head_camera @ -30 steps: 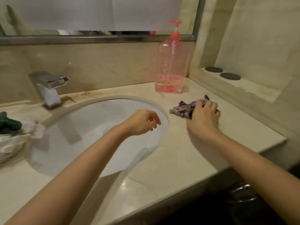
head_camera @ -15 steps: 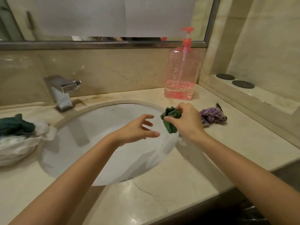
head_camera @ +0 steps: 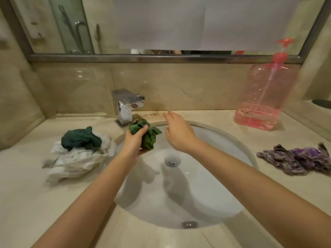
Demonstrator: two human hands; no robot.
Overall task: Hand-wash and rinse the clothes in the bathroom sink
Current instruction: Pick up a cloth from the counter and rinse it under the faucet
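Where half a second ago the right hand held the green cloth, it now sits bunched in the left hand, fingers curled round it, over the sink rim just below the faucet. Right hand has let go, fingers straight and loose, reaching toward the back of the basin. Purple cloth lies on the counter at right, the white and dark green pile at left. Pink pump bottle shows no readable label.

Dim warm light, soft blur (edges warped)
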